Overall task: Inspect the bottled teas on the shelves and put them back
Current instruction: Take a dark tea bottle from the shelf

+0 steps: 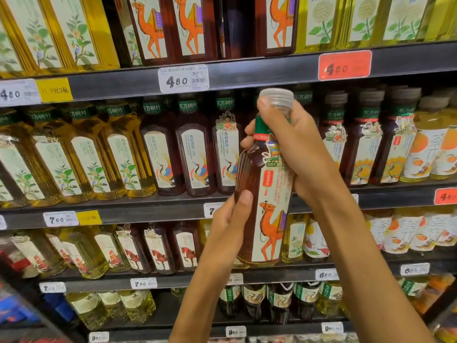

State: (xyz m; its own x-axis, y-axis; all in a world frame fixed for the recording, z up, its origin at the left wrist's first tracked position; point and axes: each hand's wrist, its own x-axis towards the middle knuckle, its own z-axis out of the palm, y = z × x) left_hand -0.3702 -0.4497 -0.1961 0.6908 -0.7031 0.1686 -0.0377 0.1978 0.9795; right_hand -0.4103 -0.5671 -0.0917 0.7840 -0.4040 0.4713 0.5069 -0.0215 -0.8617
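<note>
A tall bottle of dark red tea (252,179) with an orange camel on its pale label and a clear cap is held upright in front of the shelves. My right hand (294,149) grips its neck and shoulder from the right. Lower down, my left hand (230,219) holds the body from the left, thumb lying on the front. Matching camel bottles (170,26) stand on the top shelf.
Dark shelves (247,78) carry rows of bottled teas: yellow teas (81,164) at left, dark crane-label teas (195,159) in the middle, orange-label ones (430,149) at right. White, yellow and red price tags line the shelf edges. Lower shelves hold more bottles.
</note>
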